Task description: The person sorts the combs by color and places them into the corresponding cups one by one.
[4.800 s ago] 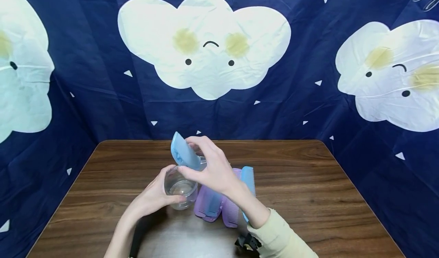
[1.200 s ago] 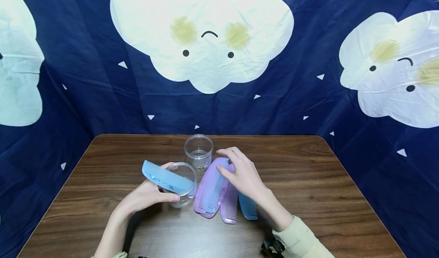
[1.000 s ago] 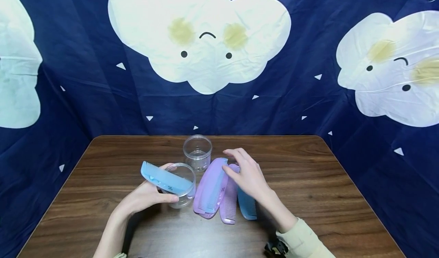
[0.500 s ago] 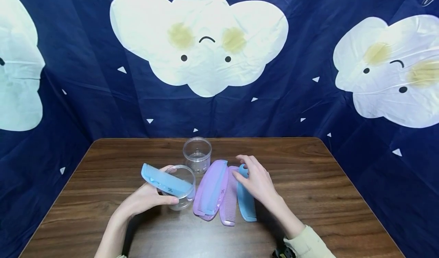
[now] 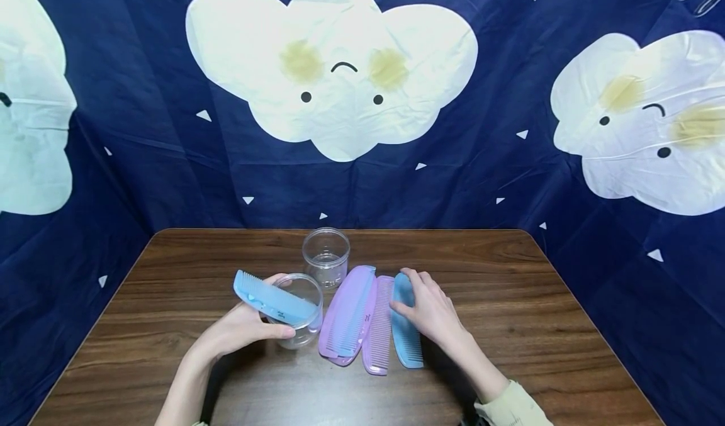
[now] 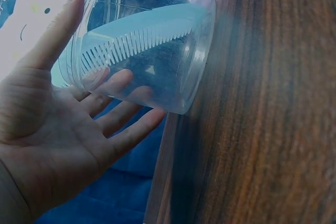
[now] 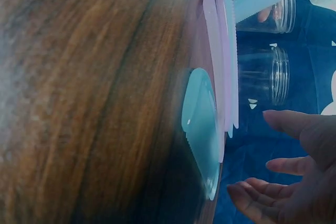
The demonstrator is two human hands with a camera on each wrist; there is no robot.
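Observation:
My left hand grips a clear plastic jar, thumb on the near side and fingers on the far side. A light blue comb leans inside that jar, its upper end sticking out over the rim to the left. In the left wrist view, the comb's teeth show through the wall. My right hand hovers over another blue comb, which lies on the table at the right end of a row of combs. The right wrist view shows a gap between the spread fingers and this blue comb.
A second clear jar stands behind the held one. Between the hands lie a purple comb and an overlapping stack with a purple comb and a blue comb. A dark blue cloth with clouds hangs behind the wooden table.
The blue comb that my right hand held over the jar now leans in it. My right hand has since moved right and lower, from above the purple combs to the rightmost blue comb.

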